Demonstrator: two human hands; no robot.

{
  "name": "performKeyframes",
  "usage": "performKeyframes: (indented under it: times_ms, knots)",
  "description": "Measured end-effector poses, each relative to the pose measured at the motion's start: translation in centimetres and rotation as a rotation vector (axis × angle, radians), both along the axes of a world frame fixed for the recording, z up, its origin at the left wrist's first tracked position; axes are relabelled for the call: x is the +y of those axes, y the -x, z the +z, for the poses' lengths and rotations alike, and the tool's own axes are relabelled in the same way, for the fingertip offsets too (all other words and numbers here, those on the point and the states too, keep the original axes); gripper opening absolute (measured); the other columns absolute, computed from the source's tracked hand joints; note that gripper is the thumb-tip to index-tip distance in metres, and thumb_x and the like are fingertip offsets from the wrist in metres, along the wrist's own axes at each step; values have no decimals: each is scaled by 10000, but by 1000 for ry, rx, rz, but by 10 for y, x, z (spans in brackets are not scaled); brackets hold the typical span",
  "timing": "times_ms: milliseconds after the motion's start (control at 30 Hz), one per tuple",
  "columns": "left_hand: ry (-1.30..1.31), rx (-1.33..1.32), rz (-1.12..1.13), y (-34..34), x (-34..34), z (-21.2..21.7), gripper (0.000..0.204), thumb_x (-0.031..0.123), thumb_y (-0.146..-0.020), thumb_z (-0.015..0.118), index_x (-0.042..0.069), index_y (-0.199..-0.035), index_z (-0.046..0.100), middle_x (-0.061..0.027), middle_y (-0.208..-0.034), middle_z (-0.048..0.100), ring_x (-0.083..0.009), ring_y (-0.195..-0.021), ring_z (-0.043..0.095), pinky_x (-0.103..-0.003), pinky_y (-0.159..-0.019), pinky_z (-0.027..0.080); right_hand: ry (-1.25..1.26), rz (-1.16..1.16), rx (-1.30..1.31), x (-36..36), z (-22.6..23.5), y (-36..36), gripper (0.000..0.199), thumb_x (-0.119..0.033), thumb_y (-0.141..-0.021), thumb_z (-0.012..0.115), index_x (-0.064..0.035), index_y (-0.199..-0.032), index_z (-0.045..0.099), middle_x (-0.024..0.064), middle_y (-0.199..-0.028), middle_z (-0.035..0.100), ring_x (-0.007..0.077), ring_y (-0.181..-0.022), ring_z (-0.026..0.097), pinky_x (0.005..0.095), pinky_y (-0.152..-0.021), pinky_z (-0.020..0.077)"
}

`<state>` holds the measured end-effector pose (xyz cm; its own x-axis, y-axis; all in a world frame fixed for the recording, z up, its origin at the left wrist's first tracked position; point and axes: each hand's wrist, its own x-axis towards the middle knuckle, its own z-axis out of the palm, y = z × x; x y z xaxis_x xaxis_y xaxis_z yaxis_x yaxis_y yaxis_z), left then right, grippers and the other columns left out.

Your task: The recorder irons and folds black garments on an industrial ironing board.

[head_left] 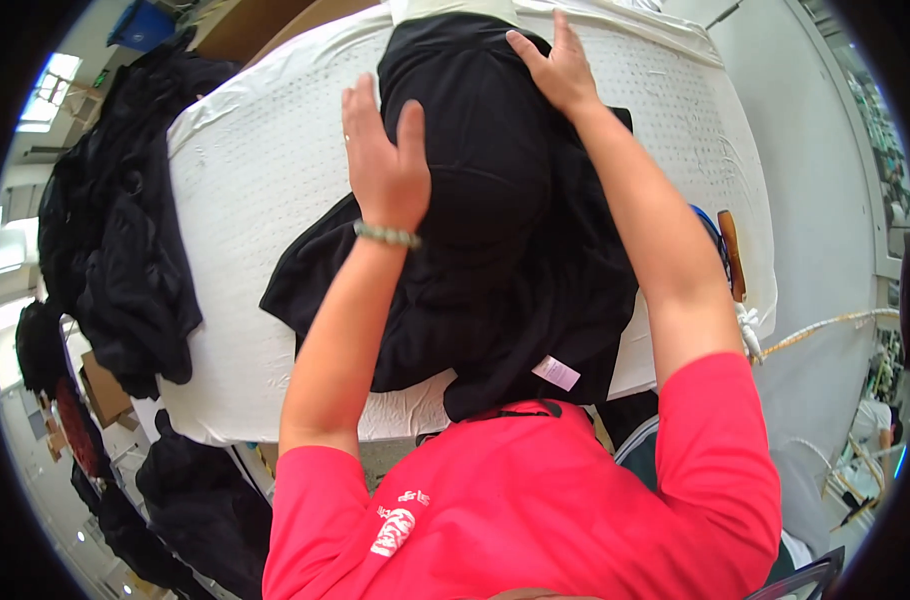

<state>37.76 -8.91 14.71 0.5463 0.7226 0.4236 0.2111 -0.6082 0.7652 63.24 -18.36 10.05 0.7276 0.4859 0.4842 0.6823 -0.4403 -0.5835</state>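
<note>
A black garment (475,200) is pulled over a padded form with a pale end (455,8), and its loose lower part spreads toward me. My left hand (387,165) lies along the garment's left side, fingers straight and thumb apart; whether it touches the cloth I cannot tell. Farther back, at the right edge, my right hand (563,70) is open too, with its thumb pointing over the cloth. Neither hand grips anything. A small white label (555,373) shows on the garment's near part.
The white padded table (235,200) lies beneath. More black garments (125,220) hang over its left end. At the right edge rests a tool with a wooden handle (732,250), probably an iron, beside a blue cord. A rope-like hose (815,325) runs off right. A blue bin (142,25) stands far left.
</note>
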Motion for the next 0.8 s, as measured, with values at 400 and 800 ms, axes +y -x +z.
performKeyframes:
  times_ms: [400, 800]
  knots:
    - [1626, -241, -124, 193, -135, -28, 487, 272, -1051, 486, -1, -1454, 469, -164, -1400, 590, -331, -1327, 534, -415, -1137, 405, 654, 1553, 120, -169, 163, 283, 371, -438, -855, 704, -77, -828, 620, 113, -740, 674, 305, -750, 707, 427, -634, 556]
    - [1473, -494, 155, 337, -186, -35, 504, 281, -1052, 478, 16, -1479, 436, -158, -1442, 542, -323, -1357, 495, -428, -1155, 377, -212, 172, 562, -59, -9, 121, 847, -505, -932, 676, 106, -1453, 406, 299, -1440, 518, 365, -1353, 508, 415, -1116, 397]
